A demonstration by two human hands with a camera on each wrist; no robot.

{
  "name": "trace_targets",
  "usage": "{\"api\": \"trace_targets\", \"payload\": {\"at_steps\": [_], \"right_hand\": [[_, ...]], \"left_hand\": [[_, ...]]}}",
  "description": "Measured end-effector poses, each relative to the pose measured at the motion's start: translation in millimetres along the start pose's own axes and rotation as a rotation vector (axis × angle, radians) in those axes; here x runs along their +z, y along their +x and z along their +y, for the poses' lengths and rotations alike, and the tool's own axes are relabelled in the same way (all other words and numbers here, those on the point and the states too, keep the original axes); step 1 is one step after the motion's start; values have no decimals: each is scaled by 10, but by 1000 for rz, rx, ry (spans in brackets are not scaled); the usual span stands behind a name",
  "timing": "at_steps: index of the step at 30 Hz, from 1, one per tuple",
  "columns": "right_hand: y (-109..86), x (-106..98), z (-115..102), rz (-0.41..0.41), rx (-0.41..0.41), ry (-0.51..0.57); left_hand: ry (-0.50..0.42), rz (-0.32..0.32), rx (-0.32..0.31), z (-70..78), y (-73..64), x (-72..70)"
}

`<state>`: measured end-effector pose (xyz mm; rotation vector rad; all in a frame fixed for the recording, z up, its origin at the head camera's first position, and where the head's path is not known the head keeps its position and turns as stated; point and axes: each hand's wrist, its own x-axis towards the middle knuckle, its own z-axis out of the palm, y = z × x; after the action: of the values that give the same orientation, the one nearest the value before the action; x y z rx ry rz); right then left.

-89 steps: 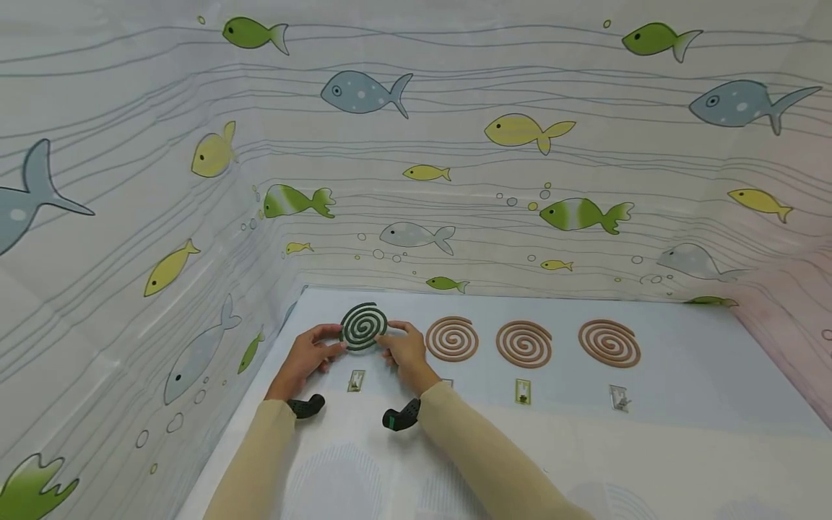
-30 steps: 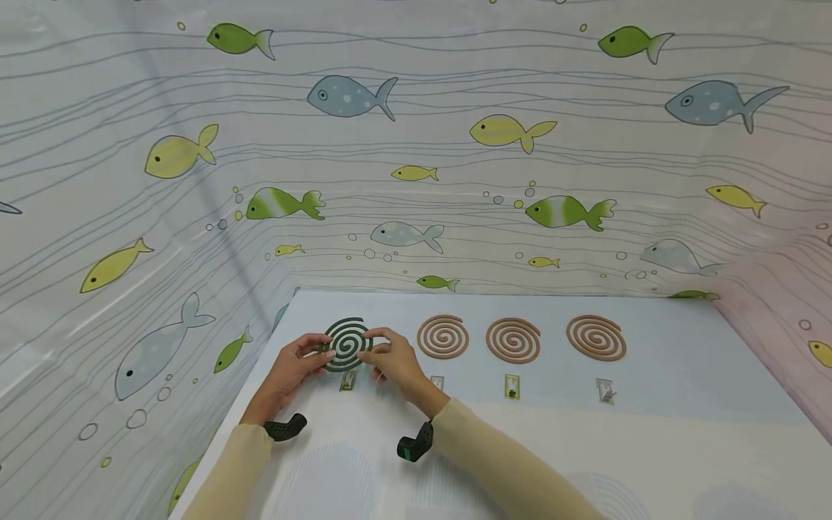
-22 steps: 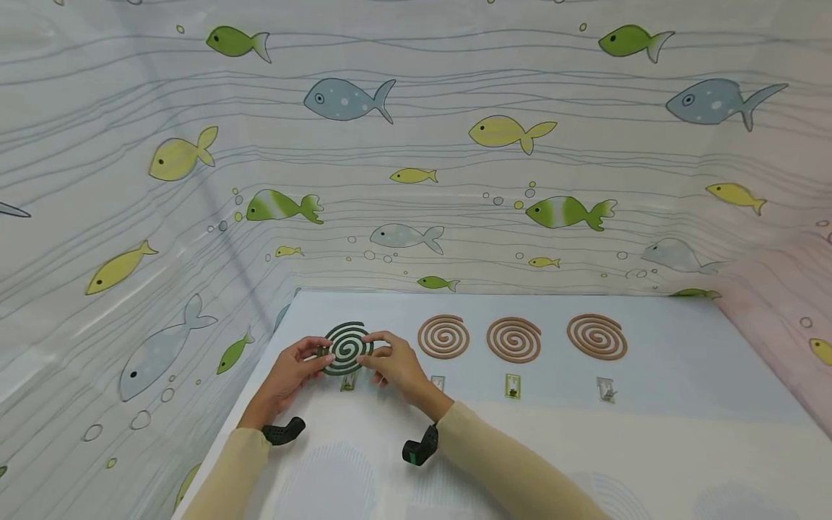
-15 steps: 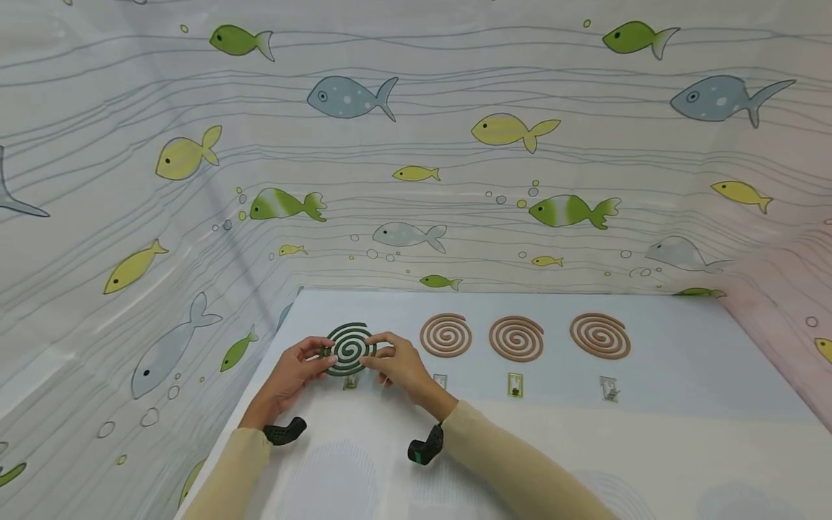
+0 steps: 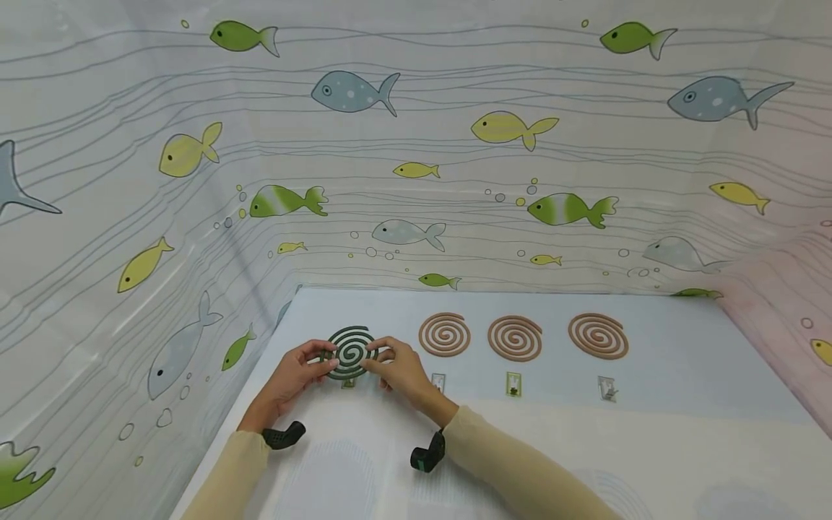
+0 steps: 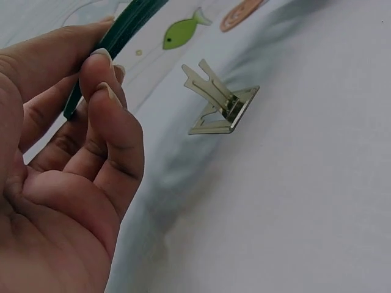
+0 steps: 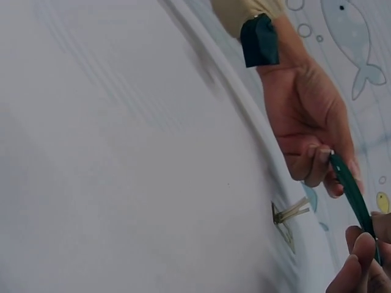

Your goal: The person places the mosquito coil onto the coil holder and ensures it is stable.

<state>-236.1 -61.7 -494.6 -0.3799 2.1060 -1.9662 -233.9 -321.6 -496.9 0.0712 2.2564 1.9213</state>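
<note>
**Green coil [image 5: 351,353] drawn back toward metal stand [image 5: 348,384]**

Head view: three seconds ago, stand showed whole; now coil's near edge hides most of it. Left grip [image 5: 294,373] and right grip [image 5: 401,370] came back with it.

The desk [image 5: 702,365] is pale blue toward the back and white in front, where faint round patterns show. Three brown coils [image 5: 514,339] lie flat in a row on the blue part. Before each sits a small metal stand [image 5: 513,385]; a fourth stand [image 6: 220,97], farther left, has two raised prongs.
</note>
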Motion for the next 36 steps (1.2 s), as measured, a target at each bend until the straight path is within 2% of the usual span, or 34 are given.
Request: {"api": "trace_targets", "payload": {"at_steps": [9,16,23,36], "right_hand": [[-55,18,-3,9,-9,24],[-107,69,-13,-13,-12,15],[-139,91,25,-15,-16,16],[-162,147,106,-15,-16,-12]], "left_hand": [[-4,4,-9,17,5,43],[8,9,12,-46,-23,20],[9,10,6,-76,-36,36],[91,-1,1,-78,-77,62]]}}
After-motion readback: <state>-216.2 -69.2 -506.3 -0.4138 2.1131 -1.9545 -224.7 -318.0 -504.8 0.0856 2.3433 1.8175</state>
